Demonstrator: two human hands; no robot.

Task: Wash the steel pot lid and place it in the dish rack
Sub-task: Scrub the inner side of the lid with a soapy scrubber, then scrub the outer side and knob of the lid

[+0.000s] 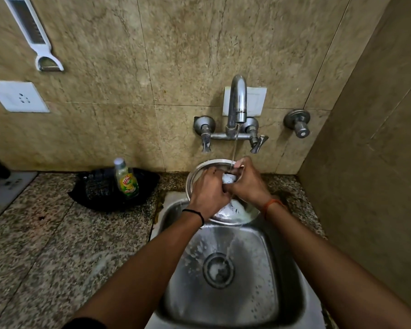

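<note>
Beige tiled wall, granite tabletop, steel sink at lower centre of the frame. Steel pot lid tilted above the sink's far edge, under a thin stream from the tap. Left hand clenched over the lid's face; right hand closed on something white and soapy, probably the knob or a scrubber, hard to tell. Step: rinsing/scrubbing, mid-task. Dish soap bottle left of centre. Next: finish rinsing, then locate the dish rack, not in view.
</note>
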